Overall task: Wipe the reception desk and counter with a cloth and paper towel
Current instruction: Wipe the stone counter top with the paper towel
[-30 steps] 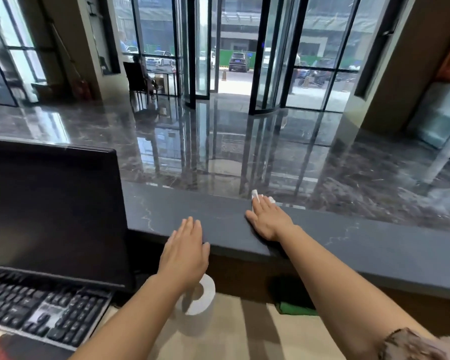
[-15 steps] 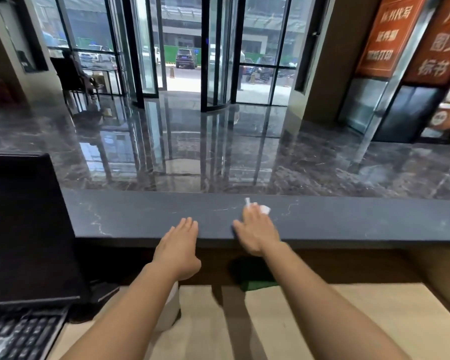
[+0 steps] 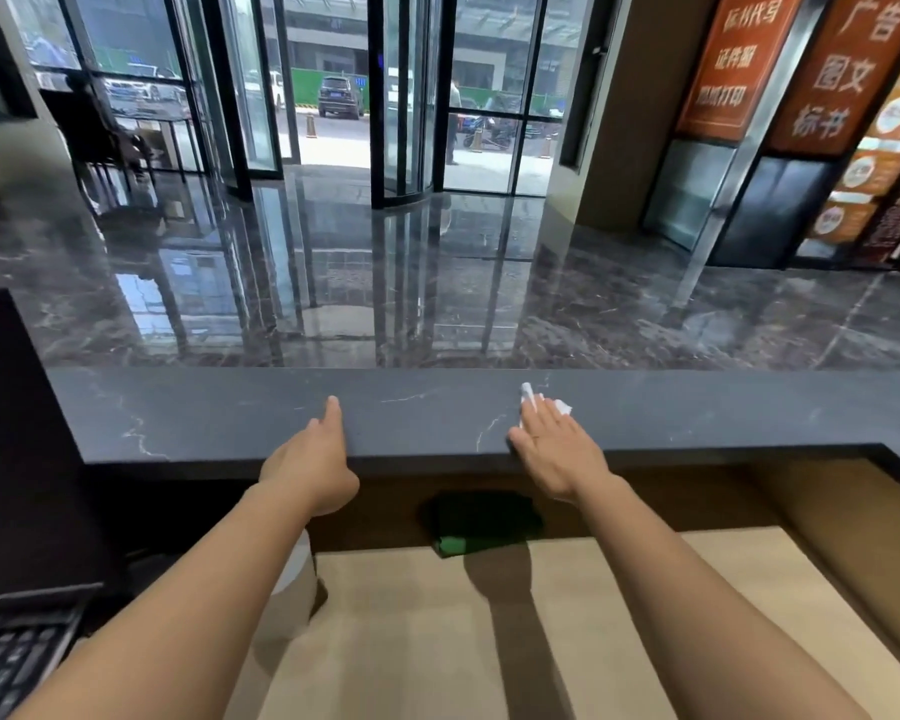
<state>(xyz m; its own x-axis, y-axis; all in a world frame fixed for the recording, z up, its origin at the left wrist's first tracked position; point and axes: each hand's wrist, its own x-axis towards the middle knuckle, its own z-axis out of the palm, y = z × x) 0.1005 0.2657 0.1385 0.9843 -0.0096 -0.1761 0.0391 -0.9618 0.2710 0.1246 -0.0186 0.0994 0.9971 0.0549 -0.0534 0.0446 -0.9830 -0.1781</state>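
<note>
Now the right hand lies flat on the dark stone counter, its fingers straight and a little apart, pressing down on a crumpled white paper towel. Most of the towel is hidden under those fingers; two white bits stick out just past the fingertips, and the heel of the hand hangs over the counter's near edge.

Left of those fingers, well apart, the left hand reaches over the same edge. It holds nothing, with its fingers straight and close together and seen nearly edge-on. The fingertips are over the stone, but I cannot tell if they touch it.

Below the right fingers, under the counter's overhang, a folded green cloth lies at the back of the pale wooden desk. Below the left fingers, partly behind that forearm, stands a white paper roll. Farther left of them are a dark monitor and a black keyboard.
</note>
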